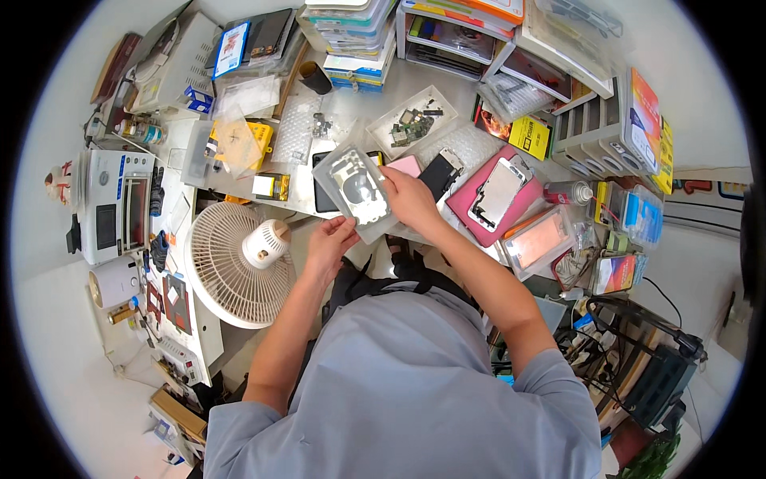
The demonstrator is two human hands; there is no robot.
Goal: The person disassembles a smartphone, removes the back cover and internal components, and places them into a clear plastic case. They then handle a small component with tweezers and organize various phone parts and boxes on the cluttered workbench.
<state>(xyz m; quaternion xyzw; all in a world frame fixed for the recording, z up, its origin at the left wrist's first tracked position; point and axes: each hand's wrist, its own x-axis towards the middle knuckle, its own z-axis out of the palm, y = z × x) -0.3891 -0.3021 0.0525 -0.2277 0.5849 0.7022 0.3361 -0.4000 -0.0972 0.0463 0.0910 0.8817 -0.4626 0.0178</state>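
Observation:
A clear plastic box (329, 177) with pale metal phone parts inside is held up, tilted, over the front edge of the workbench. My right hand (408, 199) grips its right side, the fingers partly hidden by the box. At its lower left edge, my left hand (329, 246) pinches the box between thumb and fingers. Just behind lies a dark phone (321, 195), partly covered by the box. Beside my right hand are a black phone screen (439, 174) and a white phone panel (501, 194) on a pink case (471, 209).
A white tray (381, 129) of circuit boards stands at the back. On the left is a large fan (231, 267), close to my left forearm. A spray can (568, 192) and a clear box with a copper-coloured panel (536, 244) lie at right, with drawer units (594, 148) behind.

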